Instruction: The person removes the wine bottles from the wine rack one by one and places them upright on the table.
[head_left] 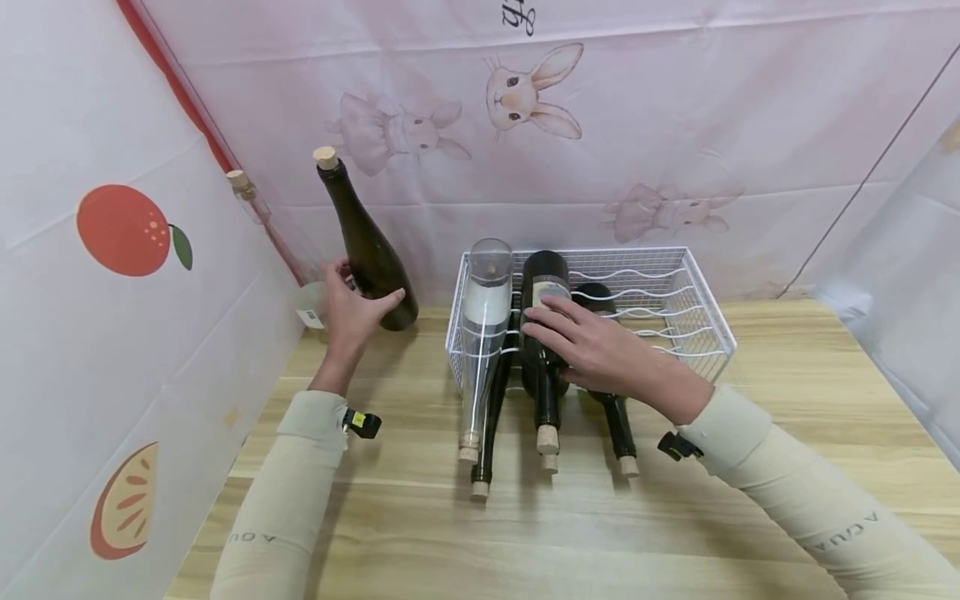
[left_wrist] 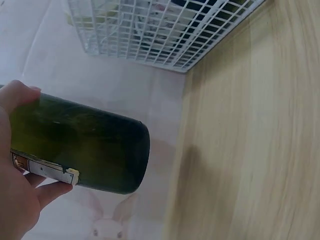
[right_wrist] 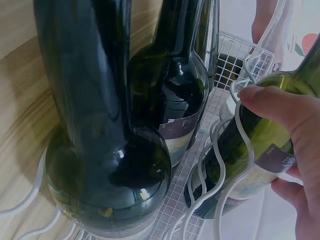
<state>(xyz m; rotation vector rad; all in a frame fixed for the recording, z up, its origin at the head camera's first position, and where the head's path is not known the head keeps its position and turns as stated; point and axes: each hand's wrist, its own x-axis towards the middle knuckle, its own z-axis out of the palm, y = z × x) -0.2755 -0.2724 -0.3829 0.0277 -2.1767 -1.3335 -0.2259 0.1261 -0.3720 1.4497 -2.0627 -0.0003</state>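
Note:
My left hand (head_left: 351,310) grips a dark green wine bottle (head_left: 377,254) by its lower body, at the left of a white wire rack (head_left: 718,325). The corked bottle leans with its neck up and to the left; in the left wrist view its base (left_wrist: 132,155) looks lifted off the table. My right hand (head_left: 603,348) holds a labelled dark wine bottle (head_left: 545,268) lying on the rack, thumb and fingers on opposite sides in the right wrist view. Beside it lie a clear bottle (head_left: 484,321) and a dark slim bottle (head_left: 491,433), corks toward me.
Another dark bottle (head_left: 620,429) lies in the rack under my right hand, and a further cork (head_left: 550,464) shows below the held bottle's. A clear corked bottle (head_left: 309,302) stands in the back left corner. Cloth walls (head_left: 420,50) border the wooden table (head_left: 600,533).

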